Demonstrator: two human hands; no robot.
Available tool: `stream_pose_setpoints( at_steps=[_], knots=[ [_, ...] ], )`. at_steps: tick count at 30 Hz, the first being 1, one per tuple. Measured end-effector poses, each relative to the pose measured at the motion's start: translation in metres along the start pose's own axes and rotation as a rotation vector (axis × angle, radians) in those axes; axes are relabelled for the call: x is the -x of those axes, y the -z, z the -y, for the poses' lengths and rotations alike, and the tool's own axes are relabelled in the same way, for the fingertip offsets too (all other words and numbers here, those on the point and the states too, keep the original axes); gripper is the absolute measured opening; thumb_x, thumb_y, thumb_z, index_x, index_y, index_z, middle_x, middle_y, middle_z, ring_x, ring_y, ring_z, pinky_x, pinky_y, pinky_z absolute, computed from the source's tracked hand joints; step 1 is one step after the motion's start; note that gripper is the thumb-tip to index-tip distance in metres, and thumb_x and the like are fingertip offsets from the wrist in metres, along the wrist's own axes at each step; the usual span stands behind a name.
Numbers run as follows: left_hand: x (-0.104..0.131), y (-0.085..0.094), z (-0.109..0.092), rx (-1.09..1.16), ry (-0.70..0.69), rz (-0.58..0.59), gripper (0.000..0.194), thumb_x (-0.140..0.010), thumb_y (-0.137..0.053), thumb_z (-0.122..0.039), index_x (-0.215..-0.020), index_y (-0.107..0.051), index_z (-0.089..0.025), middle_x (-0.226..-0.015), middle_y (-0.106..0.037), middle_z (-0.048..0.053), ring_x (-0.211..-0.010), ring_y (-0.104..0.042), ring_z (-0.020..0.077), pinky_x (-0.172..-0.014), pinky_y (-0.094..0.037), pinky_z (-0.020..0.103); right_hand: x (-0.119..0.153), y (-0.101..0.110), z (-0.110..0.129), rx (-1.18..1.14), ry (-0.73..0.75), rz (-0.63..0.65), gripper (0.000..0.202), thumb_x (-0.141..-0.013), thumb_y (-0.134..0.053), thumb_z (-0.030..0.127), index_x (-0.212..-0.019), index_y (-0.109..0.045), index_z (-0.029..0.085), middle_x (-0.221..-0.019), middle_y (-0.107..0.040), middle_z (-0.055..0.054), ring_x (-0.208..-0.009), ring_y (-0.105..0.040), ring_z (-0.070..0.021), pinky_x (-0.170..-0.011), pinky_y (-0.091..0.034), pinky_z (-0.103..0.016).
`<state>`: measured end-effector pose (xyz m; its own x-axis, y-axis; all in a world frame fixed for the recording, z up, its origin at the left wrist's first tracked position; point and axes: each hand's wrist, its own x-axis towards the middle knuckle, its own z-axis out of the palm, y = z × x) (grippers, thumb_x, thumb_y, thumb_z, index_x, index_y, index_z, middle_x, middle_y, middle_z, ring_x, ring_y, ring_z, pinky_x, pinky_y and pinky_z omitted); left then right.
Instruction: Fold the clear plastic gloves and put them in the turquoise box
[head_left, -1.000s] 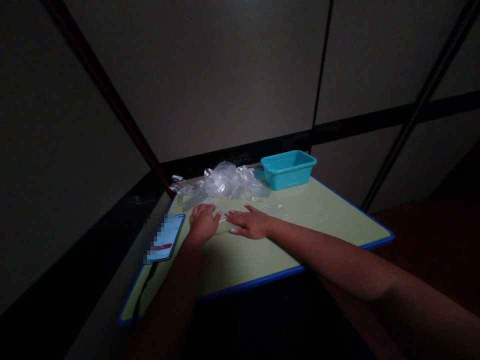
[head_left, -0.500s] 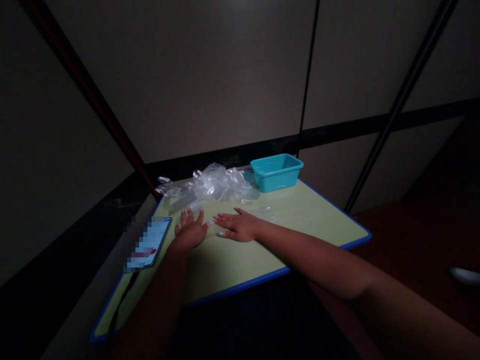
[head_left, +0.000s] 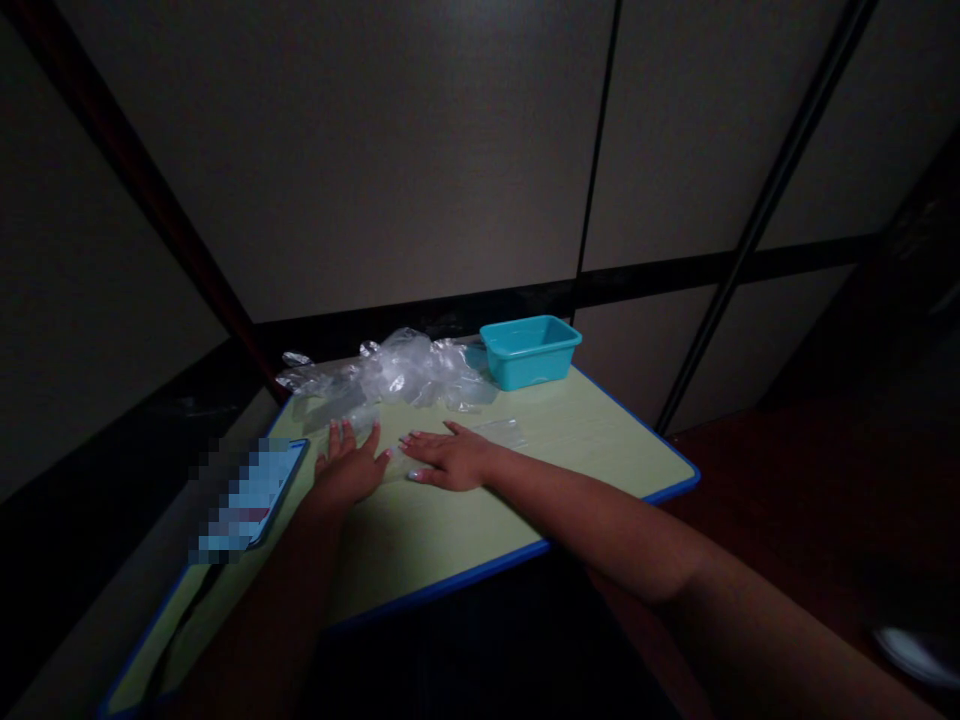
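A thin clear plastic bag (head_left: 504, 431) lies flat on the tabletop, partly hidden under my hands. My right hand (head_left: 450, 460) rests flat across it, fingers stretched out toward the left. Just left of that, my left hand (head_left: 349, 470) lies palm down with its fingers spread, over the left part of the plastic. Neither hand is closed round anything. A crumpled heap of clear plastic bags (head_left: 409, 368) sits beyond both hands, close to the left fingertips.
A turquoise plastic basket (head_left: 531, 355) stands at the back right of the blue-edged table (head_left: 592, 430). On the left edge lies a phone (head_left: 274, 485), partly blurred out, with a dark strap near it. Panelled wall (head_left: 420, 180) rises behind the table.
My view has shifted, so the table and everything on it appear farther left. Both hands stay flat on the plastic, in almost the same pose.
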<state>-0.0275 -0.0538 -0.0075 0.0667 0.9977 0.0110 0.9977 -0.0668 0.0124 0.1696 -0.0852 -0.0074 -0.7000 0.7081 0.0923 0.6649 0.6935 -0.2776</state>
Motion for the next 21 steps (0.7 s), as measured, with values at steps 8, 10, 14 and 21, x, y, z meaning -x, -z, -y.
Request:
stream_pose_setpoints(
  at_steps=[8, 10, 14, 21],
  knots=[
    [-0.0004, -0.0014, 0.0005, 0.022, 0.019, 0.007, 0.062, -0.087, -0.039, -0.049, -0.143, -0.027, -0.026, -0.152, -0.010, 0.013, -0.138, 0.005, 0.0330, -0.104, -0.020, 0.053, 0.0049, 0.0026, 0.0027, 0.097, -0.066, -0.140, 0.062, -0.092, -0.025, 0.055, -0.145, -0.021, 0.023, -0.150, -0.021, -0.007, -0.138, -0.016, -0.0224, -0.108, -0.001, -0.056],
    [0.0001, -0.0008, 0.0004, 0.025, 0.014, 0.012, 0.062, -0.087, -0.039, -0.049, -0.143, -0.026, -0.025, -0.152, -0.010, 0.013, -0.138, 0.004, 0.0332, -0.104, -0.020, 0.053, 0.0061, 0.0049, 0.0053, 0.118, -0.087, -0.176, 0.060, -0.092, -0.024, 0.054, -0.144, -0.024, 0.024, -0.150, -0.022, -0.006, -0.138, -0.015, -0.0229, -0.108, 0.004, -0.056],
    [0.0025, 0.0017, -0.0015, 0.042, 0.004, 0.012, 0.063, -0.088, -0.037, -0.049, -0.144, -0.023, -0.024, -0.152, -0.008, 0.014, -0.138, 0.006, 0.0332, -0.105, -0.019, 0.053, 0.0057, 0.0074, 0.0090, 0.117, -0.083, -0.176, 0.057, -0.093, -0.023, 0.052, -0.143, -0.027, 0.024, -0.149, -0.024, -0.006, -0.137, -0.017, -0.0238, -0.106, 0.008, -0.057],
    [0.0049, 0.0060, -0.0025, 0.063, 0.034, 0.040, 0.061, -0.088, -0.036, -0.047, -0.144, -0.025, -0.024, -0.152, -0.007, 0.013, -0.139, 0.005, 0.0307, -0.105, -0.016, 0.057, 0.0031, 0.0041, 0.0091, 0.107, -0.059, -0.117, 0.059, -0.093, -0.019, 0.054, -0.141, -0.032, 0.023, -0.148, -0.025, -0.005, -0.137, -0.018, -0.0230, -0.107, 0.005, -0.058]
  ],
)
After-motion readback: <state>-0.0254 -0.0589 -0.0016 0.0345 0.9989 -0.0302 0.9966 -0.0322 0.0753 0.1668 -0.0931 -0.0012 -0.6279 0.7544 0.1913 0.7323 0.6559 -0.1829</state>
